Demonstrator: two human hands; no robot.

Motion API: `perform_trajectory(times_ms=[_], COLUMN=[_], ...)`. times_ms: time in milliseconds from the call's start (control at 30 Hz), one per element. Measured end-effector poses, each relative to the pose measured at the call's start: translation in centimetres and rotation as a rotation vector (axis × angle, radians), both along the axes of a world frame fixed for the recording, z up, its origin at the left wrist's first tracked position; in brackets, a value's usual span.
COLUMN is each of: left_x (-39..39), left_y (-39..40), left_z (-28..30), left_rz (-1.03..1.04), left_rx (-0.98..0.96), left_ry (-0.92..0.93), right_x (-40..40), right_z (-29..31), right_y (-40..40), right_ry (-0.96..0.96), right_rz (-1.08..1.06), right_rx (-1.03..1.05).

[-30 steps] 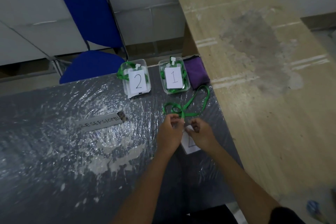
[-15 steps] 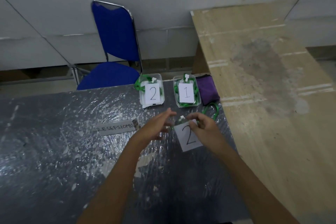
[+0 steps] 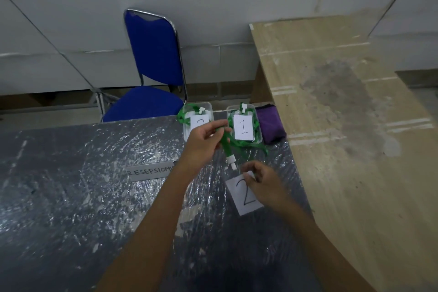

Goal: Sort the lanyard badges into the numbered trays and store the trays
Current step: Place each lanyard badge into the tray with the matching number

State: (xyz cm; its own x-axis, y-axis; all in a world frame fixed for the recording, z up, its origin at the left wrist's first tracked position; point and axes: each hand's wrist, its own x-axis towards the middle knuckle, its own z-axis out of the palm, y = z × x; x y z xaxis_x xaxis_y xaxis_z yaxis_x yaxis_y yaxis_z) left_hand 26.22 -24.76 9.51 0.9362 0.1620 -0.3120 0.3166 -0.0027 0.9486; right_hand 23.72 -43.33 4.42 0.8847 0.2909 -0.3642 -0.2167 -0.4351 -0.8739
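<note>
My left hand (image 3: pixel 202 143) is closed around a green lanyard (image 3: pixel 226 147), holding it above the table; its white clip hangs down just above a badge. My right hand (image 3: pixel 265 185) pinches the top of that white badge card marked 2 (image 3: pixel 244 195), which lies on the table. Behind them stand two clear trays: the tray with a card marked 2 (image 3: pixel 208 108), partly hidden by my left hand, and the tray with a card marked 1 (image 3: pixel 257 125). Both hold green lanyards.
A purple cloth (image 3: pixel 270 125) lies right of the trays. A grey nameplate reading RESEPSIONIS (image 3: pixel 151 170) sits left of my hands on the plastic-covered dark table (image 3: pixel 59 185). A wooden desk (image 3: pixel 355 125) adjoins on the right. A blue chair (image 3: pixel 151 66) stands behind.
My left hand has gathered the green lanyard and lifted it toward the trays. My right hand has stayed on the badge marked 2. The camera tilted up.
</note>
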Motion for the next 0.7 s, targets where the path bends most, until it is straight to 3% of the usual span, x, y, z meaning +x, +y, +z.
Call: perform_trajectory(times_ms=[167, 400, 567, 700], left_x=[1.0, 1.9, 3.1, 3.9], left_y=[1.3, 3.2, 5.6, 6.8], left_z=[3.5, 9.5, 12.1, 11.7], left_rz=[-0.118, -0.345, -0.330, -0.261], left_rx=[0.324, 0.711, 1.064, 1.098], left_ry=[-0.254, -0.526, -0.651, -0.682], right_x=[0.9, 3.0, 3.5, 3.7], right_z=[1.7, 5.4, 7.8, 9.3], right_y=[0.5, 1.9, 2.8, 3.2], right_ry=[-0.063, -0.223, -0.330, -0.361], right_rz=[0.058, 0.225, 0.220, 0.197], right_rx=[0.105, 0.072, 0.151, 0.225])
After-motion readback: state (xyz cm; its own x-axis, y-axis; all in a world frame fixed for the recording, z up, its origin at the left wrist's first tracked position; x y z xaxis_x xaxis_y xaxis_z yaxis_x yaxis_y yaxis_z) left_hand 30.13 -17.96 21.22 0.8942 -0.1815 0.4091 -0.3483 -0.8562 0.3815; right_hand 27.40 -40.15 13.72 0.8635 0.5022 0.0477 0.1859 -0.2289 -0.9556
